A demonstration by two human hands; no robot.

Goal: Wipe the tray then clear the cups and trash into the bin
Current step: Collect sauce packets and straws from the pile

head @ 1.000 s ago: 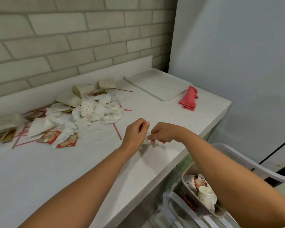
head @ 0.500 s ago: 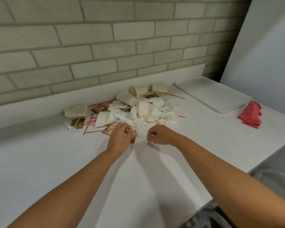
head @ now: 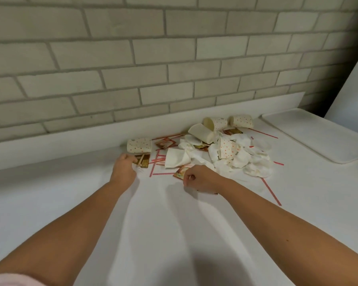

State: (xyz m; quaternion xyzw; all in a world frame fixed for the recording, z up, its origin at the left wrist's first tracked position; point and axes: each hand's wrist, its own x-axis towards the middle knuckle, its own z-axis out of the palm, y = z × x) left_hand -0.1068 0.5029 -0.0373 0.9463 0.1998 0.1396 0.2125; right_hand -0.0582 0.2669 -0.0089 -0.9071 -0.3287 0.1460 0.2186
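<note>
While the left hand (head: 124, 169) curls its fingers onto the gold sachets (head: 143, 162), the toppled dotted cup (head: 139, 145) lies just beyond it, its long axis along the wall. The right hand (head: 201, 179) sits farther off, curled beside a red sachet (head: 180, 173); whether it holds anything cannot be told.

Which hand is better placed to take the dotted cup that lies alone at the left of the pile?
Left, I think. The left hand is just in front of that cup, by the gold packets; the right hand is farther off, beside a red packet.
</note>
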